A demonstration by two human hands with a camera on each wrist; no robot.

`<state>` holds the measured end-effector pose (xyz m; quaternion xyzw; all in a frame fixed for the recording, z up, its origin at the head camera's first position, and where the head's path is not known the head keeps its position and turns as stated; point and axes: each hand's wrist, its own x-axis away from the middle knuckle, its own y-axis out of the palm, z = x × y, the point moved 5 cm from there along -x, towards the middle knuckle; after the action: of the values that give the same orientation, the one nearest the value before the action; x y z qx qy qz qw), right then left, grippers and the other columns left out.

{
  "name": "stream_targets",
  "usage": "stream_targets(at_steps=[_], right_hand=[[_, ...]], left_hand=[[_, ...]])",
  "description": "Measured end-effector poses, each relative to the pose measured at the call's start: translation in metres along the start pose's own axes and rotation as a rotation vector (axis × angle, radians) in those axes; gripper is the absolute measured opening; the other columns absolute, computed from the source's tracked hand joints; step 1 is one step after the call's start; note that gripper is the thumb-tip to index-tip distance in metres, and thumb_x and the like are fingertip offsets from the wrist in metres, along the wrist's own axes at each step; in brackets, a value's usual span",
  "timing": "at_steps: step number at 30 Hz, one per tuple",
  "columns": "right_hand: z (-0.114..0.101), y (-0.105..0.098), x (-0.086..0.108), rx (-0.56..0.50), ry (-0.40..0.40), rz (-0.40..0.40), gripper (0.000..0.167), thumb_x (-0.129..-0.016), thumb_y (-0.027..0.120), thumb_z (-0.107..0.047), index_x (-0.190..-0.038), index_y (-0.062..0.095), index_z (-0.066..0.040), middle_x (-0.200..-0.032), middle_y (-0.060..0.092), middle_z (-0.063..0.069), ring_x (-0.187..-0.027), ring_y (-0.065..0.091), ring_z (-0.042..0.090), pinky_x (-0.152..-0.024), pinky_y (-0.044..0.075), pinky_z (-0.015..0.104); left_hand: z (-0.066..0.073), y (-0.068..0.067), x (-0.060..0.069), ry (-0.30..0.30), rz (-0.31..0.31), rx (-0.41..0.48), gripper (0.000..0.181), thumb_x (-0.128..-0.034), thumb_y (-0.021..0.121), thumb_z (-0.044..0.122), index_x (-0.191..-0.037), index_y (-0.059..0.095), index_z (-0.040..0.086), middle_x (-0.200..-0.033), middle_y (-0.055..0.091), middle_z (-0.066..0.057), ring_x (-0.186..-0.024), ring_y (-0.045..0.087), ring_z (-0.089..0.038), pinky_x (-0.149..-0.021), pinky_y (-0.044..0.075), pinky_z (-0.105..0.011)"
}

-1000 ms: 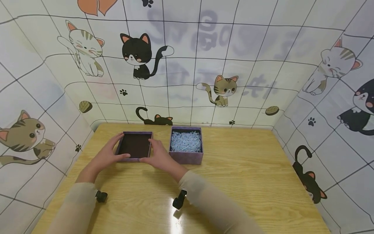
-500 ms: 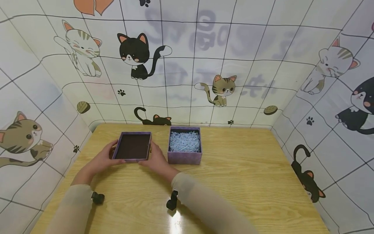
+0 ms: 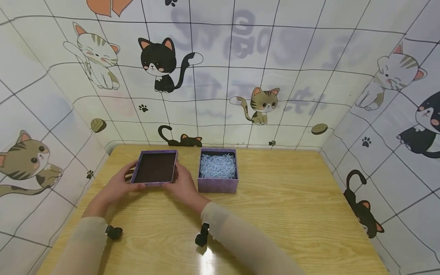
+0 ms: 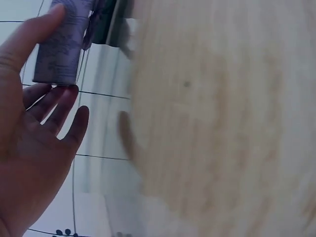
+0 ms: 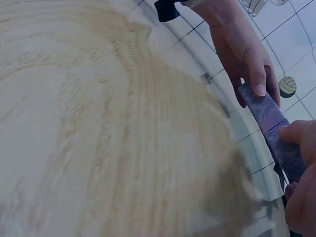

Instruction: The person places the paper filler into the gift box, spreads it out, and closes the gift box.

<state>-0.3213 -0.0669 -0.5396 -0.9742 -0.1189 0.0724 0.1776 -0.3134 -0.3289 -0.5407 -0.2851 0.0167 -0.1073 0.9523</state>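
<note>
My left hand [image 3: 117, 186] and right hand [image 3: 184, 186] grip a shallow purple box lid [image 3: 154, 168] from opposite sides, its dark inside turned upward. The lid is tilted and lifted over the left part of the table. In the left wrist view the left thumb lies on the patterned side of the lid [image 4: 59, 54], with fingers below. The right wrist view shows both thumbs on the lid's near side [image 5: 271, 121]. To the right of my right hand stands a purple box [image 3: 218, 186], filled with pale blue shredded paper [image 3: 218, 166].
The wooden table [image 3: 275, 210] carries the box near its back edge. Walls covered with a cat-print sheet [image 3: 213, 76] close it off at the back and both sides. A small black device [image 3: 202, 235] is strapped at each wrist.
The lid has come up off the table and tilted, shifting slightly left. My fingers have moved from its rim to its sides and underneath. The box with shredded paper has stayed put.
</note>
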Motion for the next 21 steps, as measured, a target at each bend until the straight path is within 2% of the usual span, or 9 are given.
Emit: stream_targets(at_steps=[7, 12, 14, 17, 19, 21], right_hand=[[-0.027, -0.014, 0.003, 0.002, 0.002, 0.044, 0.097, -0.09, 0.097, -0.026, -0.168, 0.042, -0.009, -0.145, 0.052, 0.005, -0.129, 0.056, 0.019, -0.106, 0.054, 0.034], [-0.045, -0.024, 0.003, -0.021, -0.021, 0.048, 0.099, -0.09, 0.097, -0.025, -0.169, 0.04, -0.011, -0.147, 0.046, 0.004, -0.13, 0.057, 0.019, -0.101, 0.056, 0.031], [-0.051, -0.029, 0.004, -0.027, -0.022, 0.044, 0.098, -0.09, 0.097, -0.025, -0.169, 0.04, -0.013, -0.15, 0.045, 0.005, -0.132, 0.058, 0.021, -0.1, 0.057, 0.03], [-0.058, -0.037, 0.005, -0.017, -0.021, 0.034, 0.099, -0.09, 0.097, -0.027, -0.17, 0.04, -0.016, -0.153, 0.044, 0.007, -0.138, 0.057, 0.025, -0.102, 0.057, 0.031], [-0.062, -0.044, 0.006, -0.008, -0.026, 0.027, 0.1, -0.09, 0.097, -0.028, -0.171, 0.039, -0.016, -0.155, 0.043, 0.008, -0.14, 0.056, 0.027, -0.102, 0.057, 0.032], [-0.065, -0.051, 0.007, 0.006, -0.043, 0.023, 0.101, -0.09, 0.097, -0.029, -0.171, 0.038, -0.016, -0.157, 0.042, 0.009, -0.14, 0.057, 0.028, -0.102, 0.058, 0.033]], left_hand=[[0.017, -0.009, 0.001, 0.052, 0.058, 0.065, 0.111, -0.0948, 0.091, 0.022, -0.179, 0.02, 0.015, -0.174, 0.033, -0.027, -0.153, 0.037, -0.059, -0.12, 0.033, -0.076], [0.03, -0.011, -0.001, 0.108, 0.096, 0.068, 0.106, -0.0962, 0.089, 0.017, -0.178, 0.022, 0.013, -0.172, 0.036, -0.026, -0.152, 0.04, -0.057, -0.118, 0.036, -0.074], [0.035, -0.011, -0.001, 0.122, 0.11, 0.07, 0.104, -0.0966, 0.089, 0.016, -0.178, 0.024, 0.013, -0.172, 0.038, -0.025, -0.153, 0.04, -0.055, -0.119, 0.039, -0.066], [0.041, -0.01, -0.002, 0.137, 0.128, 0.086, 0.101, -0.0969, 0.089, 0.014, -0.177, 0.026, 0.013, -0.172, 0.04, -0.022, -0.155, 0.039, -0.05, -0.121, 0.042, -0.039], [0.046, -0.008, -0.002, 0.145, 0.142, 0.105, 0.099, -0.0964, 0.089, 0.013, -0.176, 0.029, 0.012, -0.171, 0.041, -0.021, -0.157, 0.039, -0.047, -0.115, 0.041, -0.021], [0.05, -0.005, -0.003, 0.153, 0.152, 0.127, 0.098, -0.0961, 0.089, 0.011, -0.175, 0.03, 0.012, -0.171, 0.042, -0.02, -0.156, 0.04, -0.045, -0.109, 0.039, -0.011]])
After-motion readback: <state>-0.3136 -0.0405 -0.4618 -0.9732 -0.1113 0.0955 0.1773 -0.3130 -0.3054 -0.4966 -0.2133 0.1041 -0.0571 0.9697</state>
